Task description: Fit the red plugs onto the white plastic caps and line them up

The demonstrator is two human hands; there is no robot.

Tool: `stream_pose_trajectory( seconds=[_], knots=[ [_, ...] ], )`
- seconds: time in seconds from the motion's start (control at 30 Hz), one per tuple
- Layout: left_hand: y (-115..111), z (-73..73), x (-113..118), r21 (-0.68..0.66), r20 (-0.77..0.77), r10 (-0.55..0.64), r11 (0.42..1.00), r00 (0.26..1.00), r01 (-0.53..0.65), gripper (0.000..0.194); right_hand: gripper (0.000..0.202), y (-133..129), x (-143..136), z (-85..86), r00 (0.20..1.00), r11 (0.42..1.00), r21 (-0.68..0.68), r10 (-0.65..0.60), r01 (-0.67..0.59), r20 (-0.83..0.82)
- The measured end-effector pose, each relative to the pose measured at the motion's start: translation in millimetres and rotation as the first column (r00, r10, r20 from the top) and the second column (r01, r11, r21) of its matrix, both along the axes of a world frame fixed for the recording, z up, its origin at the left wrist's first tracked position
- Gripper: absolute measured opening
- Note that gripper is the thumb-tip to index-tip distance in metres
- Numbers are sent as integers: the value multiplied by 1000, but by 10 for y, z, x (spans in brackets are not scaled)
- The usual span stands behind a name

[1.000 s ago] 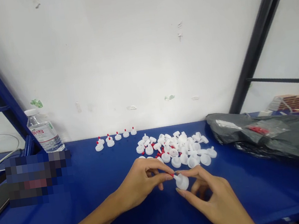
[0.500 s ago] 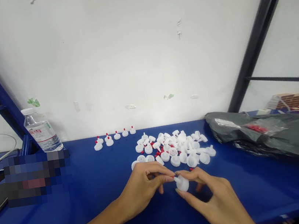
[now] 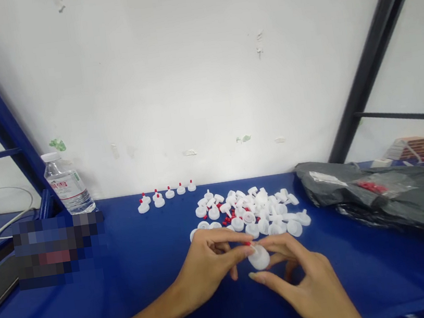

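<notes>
A white nozzle cap (image 3: 260,259) with a small red tip (image 3: 248,244) hangs just over the table. My left hand (image 3: 213,264) is closed, pinching the cap at its red-tipped nozzle between thumb and fingers. At the cap's right side, my right hand (image 3: 302,267) has its thumb spread away below the cap. Its index fingertip lies by the cap's upper edge; whether it touches I cannot tell. Behind both hands lies a pile of white nozzle caps (image 3: 260,207) with loose red tips (image 3: 228,220) among them. Part of the pile is hidden by my left hand.
Several red-tipped white caps (image 3: 158,202) stand upright on the blue table (image 3: 131,254) near the wall. At left are a water bottle (image 3: 68,187) and a blurred-out patch. A dark plastic bag (image 3: 411,204) lies at right, with a clear bag of red pieces (image 3: 373,186) on it.
My right thumb has come away from the cap. The cap has tilted a little, and my left hand keeps its pinch at the red tip. The view has shifted slightly.
</notes>
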State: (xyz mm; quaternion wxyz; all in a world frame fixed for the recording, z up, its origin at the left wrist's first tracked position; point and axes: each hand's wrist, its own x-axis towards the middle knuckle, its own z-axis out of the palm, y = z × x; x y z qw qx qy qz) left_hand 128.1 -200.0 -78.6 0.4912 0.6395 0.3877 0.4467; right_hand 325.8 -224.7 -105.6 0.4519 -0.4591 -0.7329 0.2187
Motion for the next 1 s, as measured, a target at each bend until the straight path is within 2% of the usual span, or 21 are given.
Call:
stream_pose_trajectory(
  seconds=[0.07,0.13,0.2,0.27,0.3,0.33,0.4,0.47,0.57,0.67,0.73,0.87,1.0],
  knots=[
    [63,109,-82,89,-42,88,993,995,-84,32,42,14,5,6,999,1000,-5,-30,30,-45],
    [179,218,-238,266,-102,259,937,960,-224,30,41,16,10,14,994,998,-6,-63,63,-88],
    [345,281,-462,508,-162,463,796,872,-328,25,35,10,17,15,992,998,-5,-69,69,-102],
    [535,279,-718,678,-265,636,658,725,-329,21,31,5,28,7,993,998,-3,-57,57,-99],
    [628,254,-843,710,-341,693,632,635,-309,21,30,4,35,-2,994,999,0,-50,50,-95],
    [715,218,-958,717,-416,739,625,530,-308,22,29,4,43,-11,995,999,5,-45,45,-91],
    [859,128,-1139,696,-556,756,650,345,-304,25,28,7,59,-32,996,999,19,-39,40,-82],
    [962,38,-1247,666,-651,724,689,227,-285,27,28,12,71,-47,997,999,32,-32,35,-71],
    [1061,-61,-1298,651,-706,690,721,160,-235,30,27,18,74,-55,998,999,38,-19,21,-58],
    [1135,-113,-1302,684,-697,710,700,100,-206,32,26,14,59,-50,998,999,27,-17,19,-65],
    [1179,-132,-1313,700,-694,718,691,53,-183,35,25,9,45,-45,996,999,21,-22,24,-82],
    [1233,-151,-1343,692,-718,696,711,-14,-126,37,25,4,29,-31,995,999,16,-33,35,-95],
    [1238,-134,-1304,667,-743,656,742,-135,-66,36,24,-2,32,-20,996,999,19,-38,40,-81]
  ],
)
